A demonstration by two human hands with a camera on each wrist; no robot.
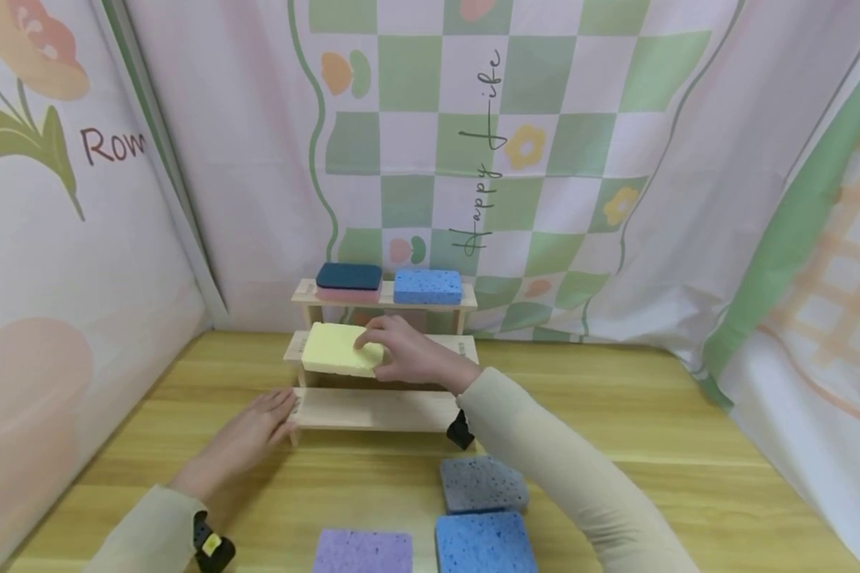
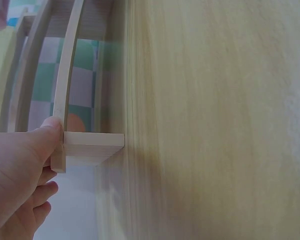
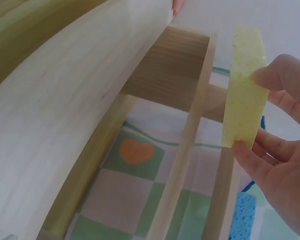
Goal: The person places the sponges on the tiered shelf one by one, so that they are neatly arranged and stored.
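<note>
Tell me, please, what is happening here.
A person's right hand holds a yellow sponge at the middle shelf of a wooden rack; the left hand grips the bottom shelf. A blue sponge and a dark-topped pink sponge sit on the top shelf; a purple one, a gray one and another blue sponge lie on the table.

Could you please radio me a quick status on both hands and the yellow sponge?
Right hand gripping yellow sponge at middle shelf. Left hand holding left end of bottom shelf. No obstruction visible.

Beige slvs (image 1: 545, 454); blk wrist cams (image 1: 217, 562), yel. mark (image 1: 212, 544) L.
</note>
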